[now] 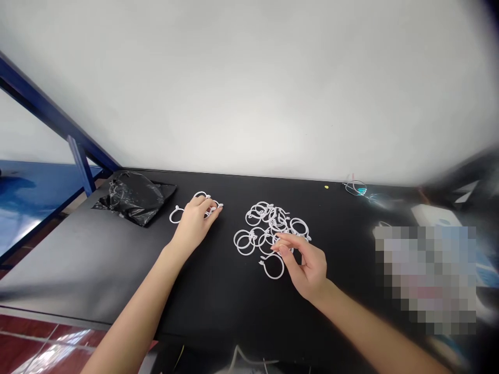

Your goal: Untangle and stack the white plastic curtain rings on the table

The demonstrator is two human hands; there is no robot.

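My left hand [196, 217] is closed over a small group of white plastic shower curtain rings on the left of the black table, thumb and fingers pinching one ring [215, 204]. Another ring [176, 215] lies just left of that hand. Right of centre is a loose pile of the same rings [244, 243], overlapping, each with a small snap clasp. My right hand [306, 262] is over the pile's near right side, thumb and fingertips drawn together; whatever is between them blends with the rings below. One ring [274, 266] with its clasp unfastened lies at the pile's near edge.
A crumpled black plastic bag [134, 197] lies at the table's back left. Towards the back right are a clear coiled item [355, 188] and a tiny yellow scrap [326, 187]. A white box [432, 215] stands beside a blurred-out area at right. A pale wall rises behind.
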